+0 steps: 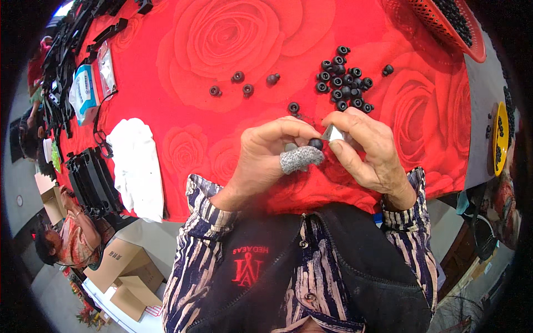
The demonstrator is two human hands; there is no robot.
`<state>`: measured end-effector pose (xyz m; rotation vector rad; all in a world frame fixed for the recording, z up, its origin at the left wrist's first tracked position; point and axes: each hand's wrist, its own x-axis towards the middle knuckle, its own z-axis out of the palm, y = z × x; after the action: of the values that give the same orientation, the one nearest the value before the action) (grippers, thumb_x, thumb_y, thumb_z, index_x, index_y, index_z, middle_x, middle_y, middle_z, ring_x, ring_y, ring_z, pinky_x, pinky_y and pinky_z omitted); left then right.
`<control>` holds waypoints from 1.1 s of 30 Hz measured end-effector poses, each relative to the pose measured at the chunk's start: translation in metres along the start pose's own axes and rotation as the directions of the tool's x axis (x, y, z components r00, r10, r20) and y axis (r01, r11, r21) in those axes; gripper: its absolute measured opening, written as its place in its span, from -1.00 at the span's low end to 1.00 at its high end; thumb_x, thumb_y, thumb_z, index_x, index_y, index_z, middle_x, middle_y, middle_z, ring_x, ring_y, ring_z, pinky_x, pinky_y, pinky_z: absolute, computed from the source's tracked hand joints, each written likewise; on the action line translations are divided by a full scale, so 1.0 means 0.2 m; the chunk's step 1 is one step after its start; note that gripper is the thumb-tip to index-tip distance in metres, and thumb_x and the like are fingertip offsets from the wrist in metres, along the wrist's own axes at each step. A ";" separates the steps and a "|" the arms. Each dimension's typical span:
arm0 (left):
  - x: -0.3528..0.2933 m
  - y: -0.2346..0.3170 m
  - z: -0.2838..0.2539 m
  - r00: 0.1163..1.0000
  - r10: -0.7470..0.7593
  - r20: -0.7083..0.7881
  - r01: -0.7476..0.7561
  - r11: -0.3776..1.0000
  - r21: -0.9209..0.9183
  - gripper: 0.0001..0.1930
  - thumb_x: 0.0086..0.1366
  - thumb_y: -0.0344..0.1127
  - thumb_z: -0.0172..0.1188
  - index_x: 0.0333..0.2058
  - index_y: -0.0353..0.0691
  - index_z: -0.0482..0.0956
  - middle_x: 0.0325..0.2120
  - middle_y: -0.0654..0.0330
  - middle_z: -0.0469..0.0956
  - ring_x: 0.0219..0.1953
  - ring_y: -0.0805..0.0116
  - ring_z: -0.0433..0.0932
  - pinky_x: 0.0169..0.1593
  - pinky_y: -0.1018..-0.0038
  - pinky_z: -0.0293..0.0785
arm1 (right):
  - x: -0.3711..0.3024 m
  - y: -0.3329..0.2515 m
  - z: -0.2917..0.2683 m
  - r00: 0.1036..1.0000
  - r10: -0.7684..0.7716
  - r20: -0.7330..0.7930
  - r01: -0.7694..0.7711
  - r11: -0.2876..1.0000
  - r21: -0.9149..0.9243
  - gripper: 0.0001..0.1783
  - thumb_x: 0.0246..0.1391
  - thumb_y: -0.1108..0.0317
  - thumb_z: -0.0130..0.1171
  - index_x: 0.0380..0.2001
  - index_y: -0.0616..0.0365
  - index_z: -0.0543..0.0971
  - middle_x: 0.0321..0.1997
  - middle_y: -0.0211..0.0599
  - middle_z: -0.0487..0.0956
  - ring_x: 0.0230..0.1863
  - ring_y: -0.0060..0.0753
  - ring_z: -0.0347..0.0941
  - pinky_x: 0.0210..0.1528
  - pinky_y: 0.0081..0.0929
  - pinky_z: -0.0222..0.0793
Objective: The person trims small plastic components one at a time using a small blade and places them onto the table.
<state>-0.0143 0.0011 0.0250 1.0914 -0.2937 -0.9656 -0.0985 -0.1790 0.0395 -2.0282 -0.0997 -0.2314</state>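
Note:
Close above the red rose-patterned cloth, my left hand (266, 147) pinches a small black round-headed part (315, 144). A grey knitted cover (300, 159) wraps its thumb. Right beside it, my right hand (369, 147) grips a small flat whitish piece, perhaps a blade (335, 134), between thumb and fingers; its edge is near the black part. Just beyond my hands lies a loose cluster of similar black parts (345, 83), with hollow ends showing on many. Several more, such as one black part (238, 76), are scattered to the left.
A white cloth (136, 169) lies left, near scissors (103, 145) and a blue-white packet (85, 94). Black strips (91, 180) are stacked at the left edge. A red basket (469, 41) of black parts stands far right, a yellow tray (500, 139) beyond. Another person (72, 238) sits left.

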 end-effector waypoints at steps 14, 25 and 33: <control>-0.01 -0.02 0.00 0.999 0.035 0.009 -0.035 0.999 -0.006 -0.74 0.03 -0.61 0.27 -0.23 -0.38 0.54 -0.38 0.25 0.46 -0.35 0.57 0.43 -0.29 0.65 0.44 | -0.01 0.01 0.02 1.000 -0.022 -0.004 0.022 1.000 -0.001 -0.68 -0.17 0.56 0.18 -0.24 0.33 0.45 -0.50 -0.14 0.43 -0.55 -0.21 0.38 -0.51 -0.37 0.29; 0.01 0.00 0.00 1.000 -0.009 0.004 0.009 1.000 -0.026 -0.75 0.06 -0.63 0.24 -0.22 -0.41 0.53 -0.38 0.24 0.44 -0.31 0.52 0.48 -0.23 0.62 0.48 | 0.00 0.02 0.02 1.000 -0.005 0.020 0.005 1.000 0.008 -0.68 -0.17 0.56 0.17 -0.24 0.31 0.45 -0.50 -0.14 0.43 -0.54 -0.19 0.38 -0.51 -0.36 0.30; 0.00 0.00 0.01 1.000 -0.023 -0.017 0.022 0.999 -0.025 -0.75 0.06 -0.63 0.23 -0.22 -0.42 0.52 -0.37 0.22 0.46 -0.32 0.49 0.51 -0.22 0.61 0.49 | -0.01 0.02 0.02 0.999 -0.039 -0.002 0.039 0.999 -0.016 -0.69 -0.18 0.58 0.17 -0.25 0.31 0.45 -0.48 -0.13 0.45 -0.52 -0.18 0.40 -0.51 -0.36 0.30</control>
<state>-0.0158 0.0000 0.0270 1.0818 -0.2557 -0.9772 -0.0985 -0.1765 0.0341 -2.0427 -0.1367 -0.2599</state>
